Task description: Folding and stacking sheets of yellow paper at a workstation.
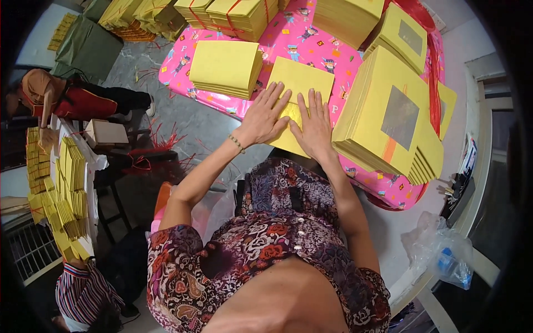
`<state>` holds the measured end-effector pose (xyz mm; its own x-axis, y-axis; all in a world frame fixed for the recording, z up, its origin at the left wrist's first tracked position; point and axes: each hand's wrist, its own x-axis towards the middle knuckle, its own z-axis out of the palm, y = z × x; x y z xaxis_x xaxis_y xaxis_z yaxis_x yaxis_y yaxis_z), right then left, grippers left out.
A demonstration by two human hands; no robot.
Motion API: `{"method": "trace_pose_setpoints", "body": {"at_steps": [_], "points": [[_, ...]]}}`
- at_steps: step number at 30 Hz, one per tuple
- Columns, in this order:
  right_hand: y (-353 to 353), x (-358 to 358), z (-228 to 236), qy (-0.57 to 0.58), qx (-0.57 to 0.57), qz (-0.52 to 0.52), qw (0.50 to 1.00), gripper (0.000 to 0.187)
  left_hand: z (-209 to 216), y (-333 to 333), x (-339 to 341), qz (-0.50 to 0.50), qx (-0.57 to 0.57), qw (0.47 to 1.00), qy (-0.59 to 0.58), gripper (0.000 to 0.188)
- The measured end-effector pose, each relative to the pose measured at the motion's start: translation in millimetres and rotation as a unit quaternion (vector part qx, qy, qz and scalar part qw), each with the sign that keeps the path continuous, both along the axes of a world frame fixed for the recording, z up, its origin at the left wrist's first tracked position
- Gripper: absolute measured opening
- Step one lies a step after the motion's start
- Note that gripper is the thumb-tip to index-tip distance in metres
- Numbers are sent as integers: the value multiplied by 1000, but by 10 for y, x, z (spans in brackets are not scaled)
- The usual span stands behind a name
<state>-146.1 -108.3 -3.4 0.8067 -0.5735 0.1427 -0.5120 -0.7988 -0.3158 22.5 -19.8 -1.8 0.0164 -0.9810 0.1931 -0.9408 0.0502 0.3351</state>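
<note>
My left hand and my right hand lie flat, fingers stretched, on a yellow paper sheet. A shiny gold patch shows on the paper between my hands. The sheet rests near the front edge of a table with a pink printed cover. Left of it sits a low stack of yellow paper. Close to my right hand rises a taller yellow stack, with a grey square and an orange strip on its top sheet.
Yellow bundles tied with red string stand at the table's back. Red strands hang over the right-hand stacks. At far left, two people work beside a table of yellow bundles. Red scraps litter the floor; a plastic bag lies at lower right.
</note>
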Motion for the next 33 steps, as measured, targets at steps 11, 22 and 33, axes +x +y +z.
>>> {"method": "trace_pose_setpoints", "body": {"at_steps": [11, 22, 33], "points": [[-86, 161, 118, -40, -56, -45, 997, 46, -81, 17, 52, 3, -16, 999, 38, 60], [-234, 256, 8, -178, -147, -51, 972, 27, 169, 60, -324, 136, -158, 947, 244, 74], [36, 176, 306, -165, -103, -61, 979, 28, 188, -428, -383, 226, -192, 726, 620, 64]]}}
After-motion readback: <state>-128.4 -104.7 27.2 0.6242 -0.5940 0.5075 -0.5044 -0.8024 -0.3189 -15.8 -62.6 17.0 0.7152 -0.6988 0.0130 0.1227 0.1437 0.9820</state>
